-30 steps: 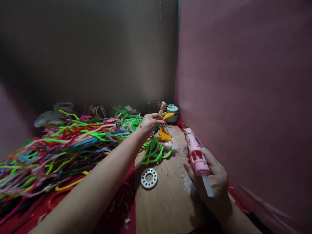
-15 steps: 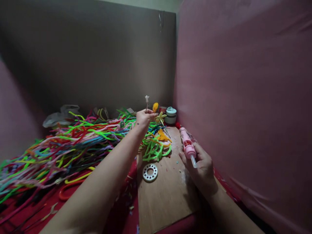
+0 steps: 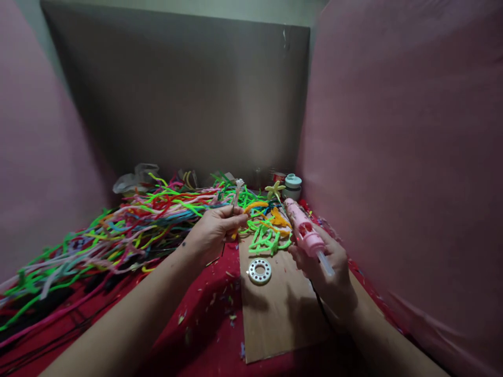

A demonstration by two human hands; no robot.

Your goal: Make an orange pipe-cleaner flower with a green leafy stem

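Observation:
My left hand (image 3: 214, 230) pinches a thin stick (image 3: 237, 195) with a white tip, together with an orange pipe-cleaner petal (image 3: 255, 206), just left of the wooden board (image 3: 283, 309). My right hand (image 3: 328, 267) grips a pink glue gun (image 3: 304, 230), its nozzle pointing away from me and a clear glue stick jutting out of its back end. The two hands are about a hand's width apart. Green pipe-cleaner loops (image 3: 267, 238) and orange pieces (image 3: 279, 217) lie on the board's far end.
A big heap of many-coloured pipe cleaners (image 3: 118, 230) covers the red cloth (image 3: 204, 319) on the left. A white ring with holes (image 3: 259, 270) lies on the board. A small teal-lidded jar (image 3: 293, 186) and a pale pipe-cleaner flower (image 3: 275, 189) stand at the back. Pink walls close in on both sides.
My left hand has drawn back toward me and lower with the stick and orange petal. My right hand has lifted the glue gun and brought it closer to the left hand.

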